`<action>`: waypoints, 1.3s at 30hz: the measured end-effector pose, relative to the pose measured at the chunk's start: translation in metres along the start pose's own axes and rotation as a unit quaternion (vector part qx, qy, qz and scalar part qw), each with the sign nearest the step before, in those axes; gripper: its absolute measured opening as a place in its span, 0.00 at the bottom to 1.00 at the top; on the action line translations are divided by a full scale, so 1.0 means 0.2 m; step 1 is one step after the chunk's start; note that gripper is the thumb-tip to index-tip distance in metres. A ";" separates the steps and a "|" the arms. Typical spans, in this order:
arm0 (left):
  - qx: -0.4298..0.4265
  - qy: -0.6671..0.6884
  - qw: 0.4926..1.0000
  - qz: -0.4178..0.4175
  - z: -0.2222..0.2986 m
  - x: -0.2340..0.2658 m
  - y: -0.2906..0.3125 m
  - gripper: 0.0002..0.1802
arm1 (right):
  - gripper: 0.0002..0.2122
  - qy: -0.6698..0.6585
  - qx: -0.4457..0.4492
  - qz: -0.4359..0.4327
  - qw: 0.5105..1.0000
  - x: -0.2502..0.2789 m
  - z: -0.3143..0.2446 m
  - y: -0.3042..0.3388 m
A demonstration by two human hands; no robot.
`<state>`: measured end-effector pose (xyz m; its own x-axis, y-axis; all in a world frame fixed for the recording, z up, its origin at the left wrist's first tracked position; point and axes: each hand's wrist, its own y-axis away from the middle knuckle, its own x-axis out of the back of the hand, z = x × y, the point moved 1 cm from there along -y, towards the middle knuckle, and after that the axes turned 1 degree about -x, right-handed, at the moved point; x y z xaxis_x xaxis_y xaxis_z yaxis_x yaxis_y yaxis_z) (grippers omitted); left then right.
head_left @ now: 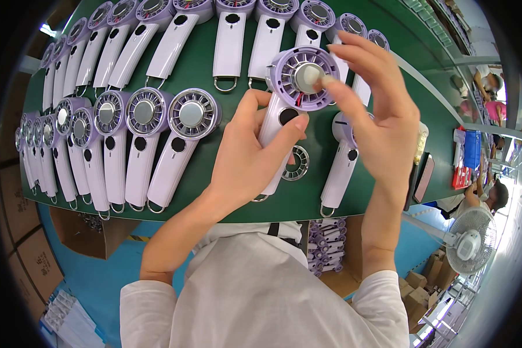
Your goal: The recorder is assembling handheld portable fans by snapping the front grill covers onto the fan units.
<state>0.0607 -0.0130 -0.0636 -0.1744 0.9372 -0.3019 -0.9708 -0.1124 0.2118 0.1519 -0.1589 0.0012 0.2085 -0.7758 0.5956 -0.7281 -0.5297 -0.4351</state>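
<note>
My left hand [243,148] is wrapped round the white handle of a handheld fan [281,95], its thumb near the dark oval button. The fan's round lilac head tilts up toward me and is uncovered, with vanes around a shiny centre disc and a bit of red inside. Over the right side of that head, my right hand [383,110] has its thumb and fingers apart. The thumb tip is close to the disc; whether it touches I cannot tell. A silver slotted ring [296,163] lies on the table, partly behind my left hand.
On the green table [214,185], finished-looking fans [139,145] stand in rows at left and far side. Another fan [337,174] lies at right, near a phone [424,177] and red and blue bins [471,151]. Below are cartons [81,232], a pedestal fan [470,240] and people beyond.
</note>
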 end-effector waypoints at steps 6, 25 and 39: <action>-0.008 -0.003 1.000 0.005 0.00 0.00 0.01 0.19 | 0.15 0.051 0.041 0.010 0.998 -0.07 0.00 0.01; -0.033 -0.021 0.996 0.079 -0.01 0.03 -0.03 0.17 | 0.16 0.239 -0.040 -0.137 0.961 -0.12 0.09 0.42; -0.015 -0.071 0.996 0.055 0.00 0.00 -0.04 0.15 | 0.09 -0.151 -0.223 -0.182 0.946 0.00 0.07 0.41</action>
<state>0.0689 -0.0122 -0.0649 -0.2579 0.9554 -0.1436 -0.9517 -0.2255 0.2084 0.1016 -0.2072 -0.0429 0.6271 -0.6676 0.4012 -0.7604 -0.6363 0.1298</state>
